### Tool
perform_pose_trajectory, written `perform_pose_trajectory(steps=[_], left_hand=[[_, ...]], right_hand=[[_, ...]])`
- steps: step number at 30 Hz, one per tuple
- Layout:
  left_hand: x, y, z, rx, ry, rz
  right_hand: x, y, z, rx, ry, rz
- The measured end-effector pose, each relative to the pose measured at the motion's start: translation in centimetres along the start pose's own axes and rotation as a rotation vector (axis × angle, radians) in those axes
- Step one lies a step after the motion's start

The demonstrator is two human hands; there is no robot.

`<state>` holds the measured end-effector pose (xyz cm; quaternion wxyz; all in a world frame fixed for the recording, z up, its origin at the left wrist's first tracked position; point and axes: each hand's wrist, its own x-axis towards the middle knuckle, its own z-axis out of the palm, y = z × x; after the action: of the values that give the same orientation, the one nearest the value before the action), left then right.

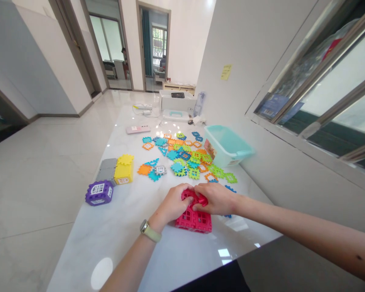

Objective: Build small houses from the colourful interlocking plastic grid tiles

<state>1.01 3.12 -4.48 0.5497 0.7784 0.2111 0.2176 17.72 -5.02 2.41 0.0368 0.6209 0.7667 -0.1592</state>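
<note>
A boxy red structure of interlocking plastic building tiles (194, 221) rests on the table close to me, with window-like cutouts in its faces. My left hand (178, 200) wraps its far left side, thumb over the top. My right hand (214, 198) closes on the far right part, where a red piece shows under the fingers. Both hands meet at the far edge, and the fingertips there are hidden. Beyond them spreads a loose pile of orange, green and blue tiles (185, 154). A small grey windowed tile (160, 170) lies nearer on the left.
On the left stand a purple block (99, 192), a yellow block (123, 169) and a grey block (107, 169). A turquoise bin (228, 144) sits by the right wall. Farther back are a pink phone (138, 129), a white box (176, 101) and a clear bottle (200, 103).
</note>
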Motion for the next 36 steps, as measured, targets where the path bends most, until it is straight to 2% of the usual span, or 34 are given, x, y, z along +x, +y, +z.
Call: perform_pose_trajectory(steps=[9, 15, 21, 27, 31, 33, 36], left_hand=[[0.1, 0.4, 0.0, 0.015, 0.053, -0.033], [0.6, 0.2, -0.1, 0.094, 0.065, -0.047], [0.3, 0.5, -0.1, 0.097, 0.09, -0.055], [-0.2, 1.0, -1.4, 0.062, 0.02, -0.016], [-0.8, 1.9, -1.9, 0.307, 0.019, 0.034], [-1.5, 2.6, -1.6, 0.464, 0.012, 0.075], [-2.4, 3.4, -1.0, 0.64, 0.038, 0.065]], right_hand=[[0.6, -0.6, -0.8, 0.096, -0.049, 0.13], [0.5, -0.8, -1.1, 0.101, -0.048, 0.123], [0.5, 0.2, -0.5, 0.116, -0.03, 0.123], [0.6, 0.4, -0.4, 0.174, -0.035, 0.167], [0.3, 0.2, -0.3, 0.198, -0.013, 0.178], [0.1, 0.3, 0.0, 0.201, 0.021, 0.166], [-0.3, 0.5, 0.9, 0.211, 0.096, 0.147]])
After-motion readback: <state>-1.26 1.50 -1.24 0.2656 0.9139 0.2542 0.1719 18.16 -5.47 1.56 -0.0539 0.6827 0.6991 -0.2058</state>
